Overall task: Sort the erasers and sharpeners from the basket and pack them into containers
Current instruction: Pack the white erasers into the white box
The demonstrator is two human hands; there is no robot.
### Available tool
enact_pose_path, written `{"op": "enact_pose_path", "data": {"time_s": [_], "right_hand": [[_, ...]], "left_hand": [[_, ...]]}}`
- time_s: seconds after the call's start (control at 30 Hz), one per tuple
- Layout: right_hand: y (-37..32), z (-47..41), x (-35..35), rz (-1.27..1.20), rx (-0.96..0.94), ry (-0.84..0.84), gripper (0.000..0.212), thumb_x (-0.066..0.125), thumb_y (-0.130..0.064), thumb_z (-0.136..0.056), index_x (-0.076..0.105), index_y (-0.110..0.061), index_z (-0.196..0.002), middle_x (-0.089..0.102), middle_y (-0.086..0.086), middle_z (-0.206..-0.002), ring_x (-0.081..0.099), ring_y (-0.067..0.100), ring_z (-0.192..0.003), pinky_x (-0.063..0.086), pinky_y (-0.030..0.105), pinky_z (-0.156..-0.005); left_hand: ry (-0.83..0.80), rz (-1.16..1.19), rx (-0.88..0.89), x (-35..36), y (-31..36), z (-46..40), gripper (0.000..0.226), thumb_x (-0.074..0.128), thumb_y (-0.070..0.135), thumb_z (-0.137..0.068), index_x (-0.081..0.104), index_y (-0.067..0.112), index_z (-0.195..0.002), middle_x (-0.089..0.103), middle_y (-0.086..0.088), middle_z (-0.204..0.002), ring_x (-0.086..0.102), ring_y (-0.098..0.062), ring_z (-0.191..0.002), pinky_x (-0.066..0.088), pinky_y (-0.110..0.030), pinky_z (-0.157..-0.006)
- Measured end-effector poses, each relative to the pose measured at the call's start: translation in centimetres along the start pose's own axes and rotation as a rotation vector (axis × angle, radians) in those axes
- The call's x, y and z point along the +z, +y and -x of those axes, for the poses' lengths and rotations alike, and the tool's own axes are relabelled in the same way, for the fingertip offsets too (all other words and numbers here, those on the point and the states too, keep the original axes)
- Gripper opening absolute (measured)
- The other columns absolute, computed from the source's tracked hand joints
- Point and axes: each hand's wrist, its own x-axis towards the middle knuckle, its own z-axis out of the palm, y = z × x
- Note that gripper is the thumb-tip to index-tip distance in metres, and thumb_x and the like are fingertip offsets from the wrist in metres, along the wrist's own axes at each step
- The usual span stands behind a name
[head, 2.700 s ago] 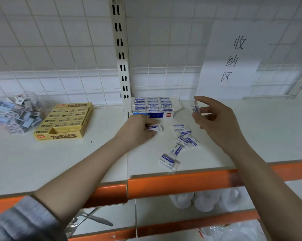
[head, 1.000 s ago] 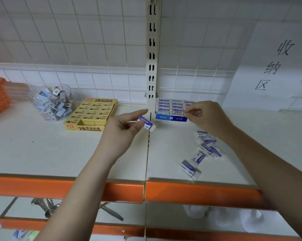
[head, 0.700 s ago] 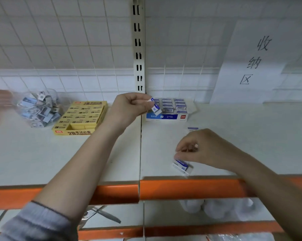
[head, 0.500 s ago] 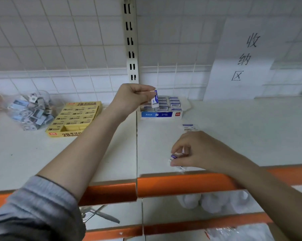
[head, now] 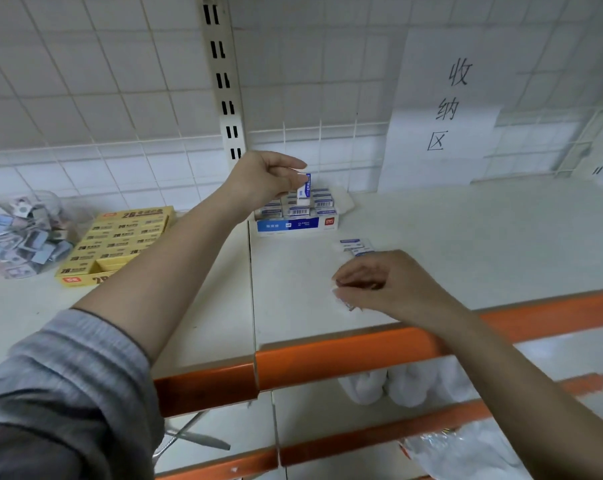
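Left hand [head: 265, 178] has lifted its pinched eraser [head: 304, 190] over the blue box [head: 295, 224]; right hand [head: 379, 282] now seems to pinch another.

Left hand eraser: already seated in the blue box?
No, the left hand pinches the eraser upright just above the rows in the blue box, not yet set among them.

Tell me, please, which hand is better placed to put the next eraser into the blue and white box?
Left. The left hand already pinches an eraser upright right over the box, whereas the right hand is down near the shelf's front edge, among the loose erasers.
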Motion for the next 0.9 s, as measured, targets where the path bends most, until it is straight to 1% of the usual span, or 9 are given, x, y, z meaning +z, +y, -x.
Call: {"op": "enact_pose_path", "data": {"time_s": [0.13,0.23,0.33,0.47,0.57,0.63,0.7,0.77,0.9], "right_hand": [[1.0,0.7,-1.4,-0.236,0.054,0.225,0.023,0.066,-0.002,-0.083,0.069,-0.023,-0.091,0.068,-0.006,-0.068,0.059,0.007,-0.059,0.051,0.018,-0.060],[1.4,1.4,-2.7,-0.278,0.081,0.303,0.024,0.061,-0.003,-0.087,0.067,-0.023,-0.099,0.062,-0.011,-0.058,0.059,0.009,-0.063,0.054,0.024,-0.069],[1.7,1.9,-3.4,-0.292,0.108,0.374,0.021,0.060,-0.005,-0.088,0.070,-0.023,-0.095,0.060,-0.012,-0.060,0.059,0.005,-0.064,0.055,0.022,-0.071],[1.9,2.3,-3.6,-0.310,0.110,0.448,0.023,0.060,-0.004,-0.087,0.072,-0.024,-0.086,0.062,0.003,-0.071,0.060,0.008,-0.068,0.054,0.019,-0.065],[1.9,2.7,-3.6,-0.295,0.090,0.501,0.024,0.060,-0.002,-0.087,0.071,-0.022,-0.085,0.061,0.006,-0.071,0.058,0.004,-0.063,0.053,0.014,-0.063],[2.0,2.8,-3.6,-0.283,0.084,0.526,0.022,0.061,-0.002,-0.087,0.071,-0.022,-0.085,0.063,-0.001,-0.068,0.058,0.004,-0.061,0.053,0.014,-0.064],[2.1,2.9,-3.6,-0.258,0.080,0.542,0.019,0.063,-0.005,-0.087,0.071,-0.022,-0.086,0.063,-0.011,-0.062,0.059,0.006,-0.062,0.053,0.022,-0.070],[2.3,3.0,-3.5,-0.241,0.080,0.561,0.014,0.066,-0.010,-0.085,0.071,-0.023,-0.086,0.066,-0.010,-0.064,0.060,0.011,-0.066,0.053,0.035,-0.077],[2.2,3.0,-3.4,-0.249,0.080,0.594,0.011,0.068,-0.013,-0.084,0.071,-0.023,-0.087,0.068,-0.010,-0.067,0.061,0.008,-0.067,0.052,0.045,-0.083]], "left_hand": [[-0.026,-0.040,0.001,0.9,-0.1,-1.2,0.017,0.073,0.010,-0.078,0.068,0.010,-0.095,0.068,0.012,-0.060,0.063,0.004,-0.058,0.049,-0.010,-0.060],[-0.066,-0.137,0.016,1.7,-0.1,-2.2,0.015,0.073,0.012,-0.079,0.070,0.012,-0.094,0.071,0.002,-0.076,0.063,0.000,-0.067,0.051,-0.015,-0.072],[-0.095,-0.242,0.053,2.7,-0.2,-3.2,0.018,0.071,0.013,-0.081,0.072,0.012,-0.099,0.071,-0.007,-0.093,0.061,-0.002,-0.073,0.048,-0.009,-0.073],[-0.130,-0.350,0.078,3.7,-0.5,-4.3,0.022,0.068,0.012,-0.084,0.071,0.009,-0.105,0.070,-0.007,-0.104,0.059,-0.005,-0.082,0.041,0.002,-0.061],[-0.194,-0.447,0.096,4.0,-0.9,-4.9,0.021,0.066,0.013,-0.086,0.071,0.010,-0.106,0.070,-0.004,-0.106,0.057,-0.005,-0.084,0.035,0.003,-0.054],[-0.231,-0.491,0.102,4.2,-1.1,-5.1,0.020,0.065,0.014,-0.087,0.071,0.012,-0.106,0.070,0.000,-0.105,0.057,-0.003,-0.079,0.034,0.003,-0.053],[-0.263,-0.531,0.105,4.4,-1.2,-5.1,0.021,0.063,0.015,-0.089,0.071,0.014,-0.108,0.068,0.004,-0.100,0.055,-0.001,-0.071,0.034,0.002,-0.049],[-0.292,-0.552,0.104,4.6,-1.4,-5.2,0.020,0.062,0.018,-0.089,0.071,0.017,-0.108,0.069,0.002,-0.103,0.057,-0.004,-0.074,0.036,-0.001,-0.050],[-0.295,-0.596,0.120,5.0,-1.9,-5.4,0.019,0.062,0.020,-0.089,0.071,0.019,-0.106,0.068,0.002,-0.113,0.058,-0.006,-0.090,0.040,-0.008,-0.067]]}}
